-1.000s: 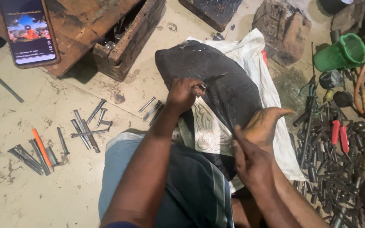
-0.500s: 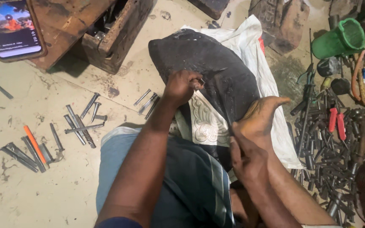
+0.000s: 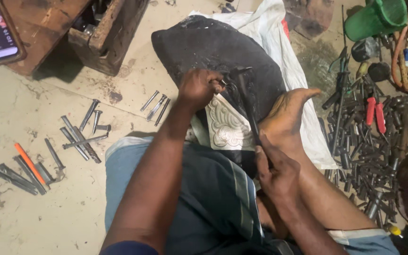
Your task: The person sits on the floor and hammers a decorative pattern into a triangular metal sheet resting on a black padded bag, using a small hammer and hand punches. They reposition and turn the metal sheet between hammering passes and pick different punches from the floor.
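Embossed metal sheet (image 3: pixel 227 125) lies on a black pad (image 3: pixel 213 47) at the person's foot (image 3: pixel 286 118); left hand (image 3: pixel 199 87) is clenched around a small punch on it; right hand (image 3: pixel 275 170) grips a hammer (image 3: pixel 245 94).

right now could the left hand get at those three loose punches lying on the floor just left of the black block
Probably yes. The left hand grips a small tool on the embossed metal sheet, and the three punches lie on bare floor just beside its wrist, nothing between; it would need to let go first.
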